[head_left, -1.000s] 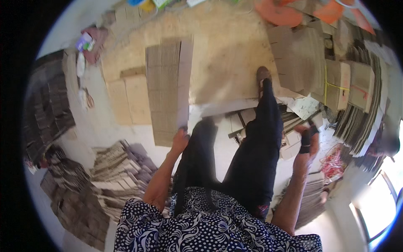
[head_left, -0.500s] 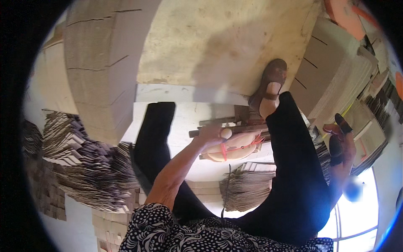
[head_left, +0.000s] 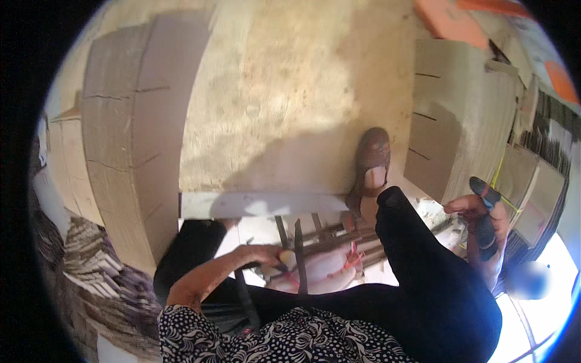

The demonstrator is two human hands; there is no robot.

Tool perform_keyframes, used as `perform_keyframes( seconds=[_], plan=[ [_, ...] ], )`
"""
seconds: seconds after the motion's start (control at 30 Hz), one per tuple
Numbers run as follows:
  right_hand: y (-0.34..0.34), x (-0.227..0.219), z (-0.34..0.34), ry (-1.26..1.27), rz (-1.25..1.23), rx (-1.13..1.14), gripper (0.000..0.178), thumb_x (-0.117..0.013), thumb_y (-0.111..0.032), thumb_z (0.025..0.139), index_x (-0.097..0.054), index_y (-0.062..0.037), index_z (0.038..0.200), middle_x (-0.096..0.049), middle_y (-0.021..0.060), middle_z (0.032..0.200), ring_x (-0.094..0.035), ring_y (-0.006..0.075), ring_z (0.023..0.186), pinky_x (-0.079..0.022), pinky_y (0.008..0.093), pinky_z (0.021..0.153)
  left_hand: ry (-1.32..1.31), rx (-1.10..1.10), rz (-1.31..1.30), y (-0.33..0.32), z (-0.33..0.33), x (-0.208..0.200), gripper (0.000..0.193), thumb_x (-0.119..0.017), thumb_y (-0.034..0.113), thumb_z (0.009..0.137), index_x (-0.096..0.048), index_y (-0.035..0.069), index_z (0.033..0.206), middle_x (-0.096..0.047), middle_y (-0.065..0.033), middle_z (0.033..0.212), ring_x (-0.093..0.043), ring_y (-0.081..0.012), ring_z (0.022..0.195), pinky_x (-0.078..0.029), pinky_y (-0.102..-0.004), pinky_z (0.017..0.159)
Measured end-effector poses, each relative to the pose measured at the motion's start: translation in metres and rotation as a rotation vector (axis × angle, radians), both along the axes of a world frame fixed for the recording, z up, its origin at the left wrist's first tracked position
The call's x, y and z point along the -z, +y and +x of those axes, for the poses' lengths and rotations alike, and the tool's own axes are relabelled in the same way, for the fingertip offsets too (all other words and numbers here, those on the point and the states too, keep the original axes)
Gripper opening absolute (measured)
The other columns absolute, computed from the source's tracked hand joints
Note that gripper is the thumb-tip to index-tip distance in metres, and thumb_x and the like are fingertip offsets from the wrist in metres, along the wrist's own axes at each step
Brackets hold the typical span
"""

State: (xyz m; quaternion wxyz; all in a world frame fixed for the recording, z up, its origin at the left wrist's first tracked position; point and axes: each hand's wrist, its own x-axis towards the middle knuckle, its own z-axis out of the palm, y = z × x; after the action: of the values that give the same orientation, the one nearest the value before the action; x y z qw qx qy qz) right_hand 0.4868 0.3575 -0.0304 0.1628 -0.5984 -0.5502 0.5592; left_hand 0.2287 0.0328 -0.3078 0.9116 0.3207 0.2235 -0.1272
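My left hand (head_left: 269, 255) is low in front of my body, its fingers curled round a pale, round-ended thing (head_left: 288, 260) that blurs too much to name. Just beyond lies a pinkish, rounded bundle (head_left: 324, 270) with red ties, beside several dark bars (head_left: 299, 248). On the right, my right hand (head_left: 484, 224) is raised beside my knee, fingers apart and nothing visible between them. Dark coverings (head_left: 486, 192) wrap some of its fingers. A stack of brown cardboard (head_left: 439, 121) with short dark slits stands near that hand.
A wide wooden board (head_left: 284, 91) spreads ahead, with my brown shoe (head_left: 374, 151) at its near right. Another tall cardboard stack (head_left: 124, 127) borders it on the left. Loose cardboard pieces (head_left: 109, 266) pile up at the lower left. Orange objects (head_left: 451, 21) lie at the upper right.
The view has shifted, so the board and stacks sit lower in the picture. My left hand has drawn closer to my body. My right hand's fingers have turned inward, toward the cardboard.
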Motion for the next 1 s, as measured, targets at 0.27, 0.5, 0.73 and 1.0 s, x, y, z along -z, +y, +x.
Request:
perform_keyframes(
  seconds=[0.27,0.5,0.73,1.0],
  plan=[
    [-0.1,-0.008,-0.04,0.017,0.42,-0.092,0.053,-0.061,-0.025,0.086,-0.044,0.0015,0.129,-0.062,0.0156,0.105,-0.059,0.0212,0.099,-0.043,0.0356,0.093,0.288,-0.412,0.831,0.157,-0.035,-0.142,0.036,-0.059,0.017,0.085,-0.053,0.009,0.119,-0.057,-0.0144,0.117,-0.054,-0.0249,0.109,-0.046,-0.0398,0.091],
    [-0.205,0.052,0.059,-0.126,0.589,-0.095,0.051,-0.062,-0.02,0.083,-0.046,0.0011,0.127,-0.062,0.0159,0.105,-0.059,0.0217,0.098,-0.044,0.0353,0.09,-0.246,-1.542,1.716,0.009,-0.026,-0.433,0.044,-0.041,0.033,0.095,-0.049,-0.007,0.113,-0.06,-0.0221,0.102,-0.061,-0.0268,0.086,-0.05,-0.036,0.077],
    [-0.176,0.111,0.072,-0.093,0.508,-0.157,0.049,-0.063,-0.014,0.081,-0.047,0.0007,0.125,-0.061,0.0161,0.106,-0.06,0.0223,0.097,-0.046,0.035,0.087,0.075,-1.511,2.19,-0.035,0.032,-0.495,0.049,-0.038,0.041,0.094,-0.053,-0.005,0.102,-0.058,-0.0192,0.097,-0.057,-0.0208,0.075,-0.048,-0.03,0.068],
    [-0.136,0.149,0.094,-0.041,0.406,-0.138,0.047,-0.064,-0.008,0.079,-0.049,0.0002,0.123,-0.061,0.0164,0.107,-0.06,0.0229,0.096,-0.047,0.0347,0.084,0.066,-1.552,1.425,0.097,0.031,-0.414,0.042,-0.041,0.036,0.098,-0.055,0.001,0.114,-0.063,-0.0096,0.09,-0.059,-0.0124,0.07,-0.049,-0.028,0.061]
  ],
)
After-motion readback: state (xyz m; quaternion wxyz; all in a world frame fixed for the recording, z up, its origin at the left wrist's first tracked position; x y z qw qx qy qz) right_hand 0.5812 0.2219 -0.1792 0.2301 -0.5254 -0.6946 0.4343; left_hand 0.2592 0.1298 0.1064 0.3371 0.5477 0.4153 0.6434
